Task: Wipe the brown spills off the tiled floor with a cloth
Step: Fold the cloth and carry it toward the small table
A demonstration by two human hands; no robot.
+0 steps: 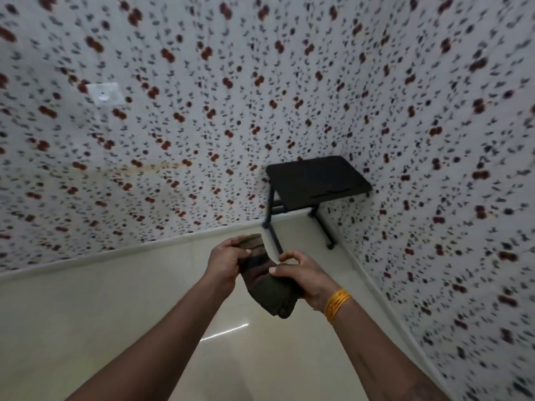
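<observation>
A folded cloth [270, 287], olive green with brown and dark stripes, hangs in the air above the cream tiled floor [115, 314]. My left hand [225, 261] grips its upper end. My right hand [307, 277], with yellow bangles on the wrist, pinches its right side. Both arms reach forward from the bottom of the view. No brown spill shows on the part of the floor that I see.
A small black table [315, 180] on thin legs with castors stands in the corner, just beyond my hands. Walls with a red and black floral pattern rise on the left and right. A white socket plate [104, 94] sits on the left wall.
</observation>
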